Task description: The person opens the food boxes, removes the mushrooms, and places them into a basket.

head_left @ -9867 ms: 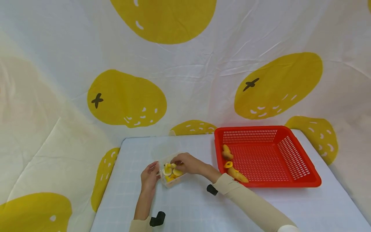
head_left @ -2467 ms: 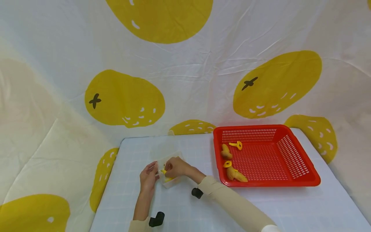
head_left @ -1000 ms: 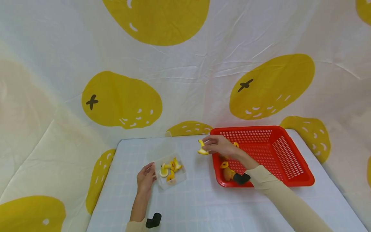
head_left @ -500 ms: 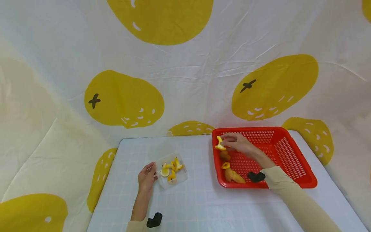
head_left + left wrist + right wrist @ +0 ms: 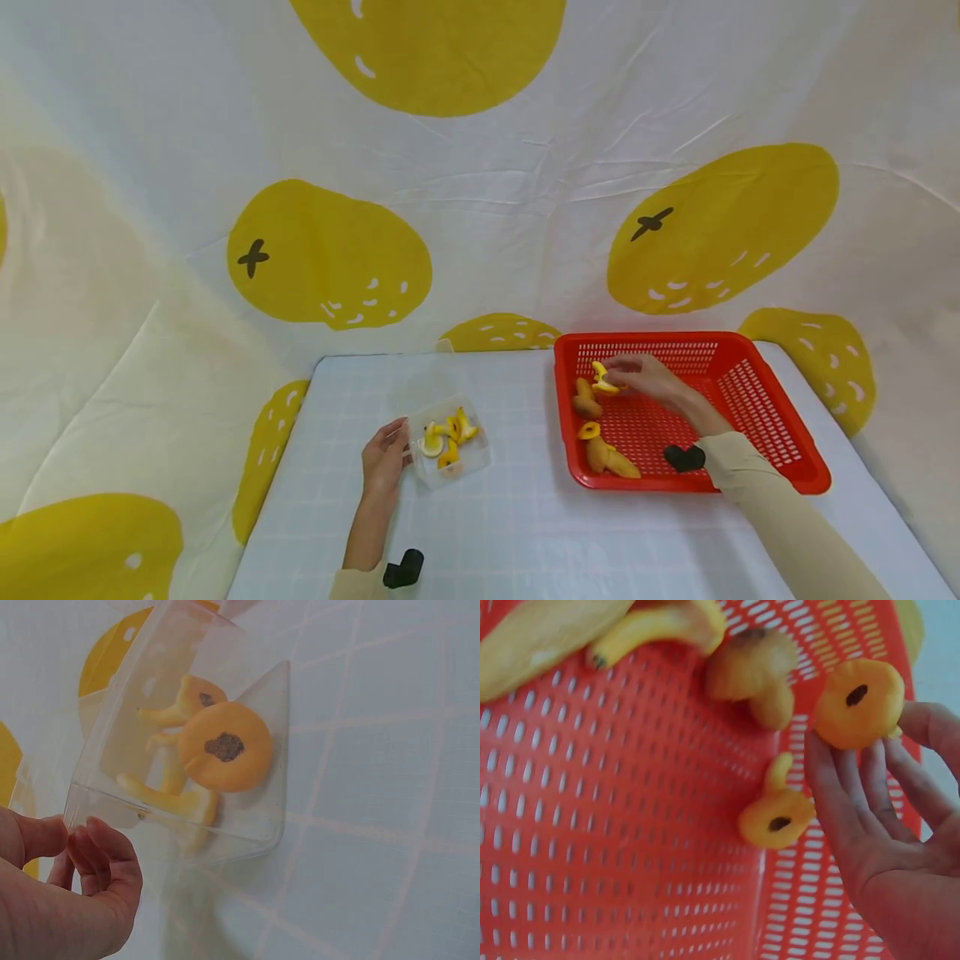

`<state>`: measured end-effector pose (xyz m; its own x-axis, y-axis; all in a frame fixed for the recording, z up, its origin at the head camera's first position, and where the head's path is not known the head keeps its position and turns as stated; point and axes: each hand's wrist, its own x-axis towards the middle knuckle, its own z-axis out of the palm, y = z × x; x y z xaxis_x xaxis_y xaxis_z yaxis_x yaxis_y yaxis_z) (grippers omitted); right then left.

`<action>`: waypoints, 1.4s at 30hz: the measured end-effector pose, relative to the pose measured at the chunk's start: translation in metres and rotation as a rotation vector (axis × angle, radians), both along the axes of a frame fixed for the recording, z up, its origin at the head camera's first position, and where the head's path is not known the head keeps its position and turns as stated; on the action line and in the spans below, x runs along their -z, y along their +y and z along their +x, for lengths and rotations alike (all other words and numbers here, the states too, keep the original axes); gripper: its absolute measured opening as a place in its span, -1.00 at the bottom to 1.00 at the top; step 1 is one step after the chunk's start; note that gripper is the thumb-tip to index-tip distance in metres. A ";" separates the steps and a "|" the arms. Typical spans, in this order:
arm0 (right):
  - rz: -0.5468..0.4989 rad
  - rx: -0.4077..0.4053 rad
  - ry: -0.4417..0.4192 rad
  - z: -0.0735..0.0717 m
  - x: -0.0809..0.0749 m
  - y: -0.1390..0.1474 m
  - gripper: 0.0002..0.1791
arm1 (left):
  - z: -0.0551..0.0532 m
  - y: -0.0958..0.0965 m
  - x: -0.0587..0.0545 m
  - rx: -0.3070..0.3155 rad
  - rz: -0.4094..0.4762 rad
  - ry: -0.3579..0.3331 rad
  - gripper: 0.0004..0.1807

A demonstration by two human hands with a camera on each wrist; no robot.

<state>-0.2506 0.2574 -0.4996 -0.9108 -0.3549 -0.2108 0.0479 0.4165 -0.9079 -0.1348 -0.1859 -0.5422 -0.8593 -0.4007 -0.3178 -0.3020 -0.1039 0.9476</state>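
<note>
My left hand [image 5: 385, 454] pinches the left wall of a clear plastic box [image 5: 247, 847] between thumb and fingers. Several yellow mushrooms [image 5: 229, 746] with dark cap centres lie inside the box. My right hand [image 5: 648, 379] is over the left back part of the red basket [image 5: 693, 483]. Between its thumb and fingers it holds another yellow mushroom [image 5: 861, 703], cap facing the right wrist camera. Below that, in the right wrist view, a similar yellow mushroom [image 5: 776, 819] lies in the basket, close to a brown mushroom [image 5: 754, 675].
A long tan piece [image 5: 547, 645] and a further yellow mushroom [image 5: 667, 628] lie together by the basket's front left corner. The box and basket stand apart on a white checked table [image 5: 517, 533]. A cloth printed with yellow shapes [image 5: 330, 250] hangs behind.
My right hand has taken a yellow mushroom out of the box and carried it right, over the basket. Since the oldest frame a yellow mushroom has appeared in the basket. My left hand stays at the box.
</note>
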 end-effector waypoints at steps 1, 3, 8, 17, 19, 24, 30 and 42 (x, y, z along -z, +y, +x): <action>0.009 -0.003 -0.001 0.000 0.002 0.002 -0.50 | 0.000 0.000 0.000 0.000 -0.002 -0.001 -0.56; 0.035 -0.009 -0.005 -0.002 0.006 0.005 -0.51 | 0.000 0.001 0.000 -0.001 -0.002 -0.002 -0.56; 0.094 -0.040 -0.005 -0.002 0.015 0.007 -0.57 | 0.000 0.001 0.000 -0.006 0.006 0.001 -0.57; 0.207 -0.050 0.109 -0.003 0.026 0.003 -0.78 | -0.001 0.000 0.001 -0.004 0.003 -0.007 -0.56; 0.242 -0.051 0.145 -0.003 0.026 0.001 -0.80 | -0.001 0.000 0.001 -0.006 0.006 -0.006 -0.56; 0.320 -0.064 0.229 0.000 0.021 -0.003 -0.84 | -0.002 0.000 0.001 -0.007 0.011 -0.009 -0.55; 0.357 -0.079 0.328 0.002 0.005 -0.010 -0.90 | -0.002 0.000 -0.001 -0.007 0.007 -0.011 -0.56; 0.316 -0.109 0.349 0.001 -0.021 -0.041 -0.92 | -0.001 0.000 -0.002 0.002 0.006 -0.016 -0.56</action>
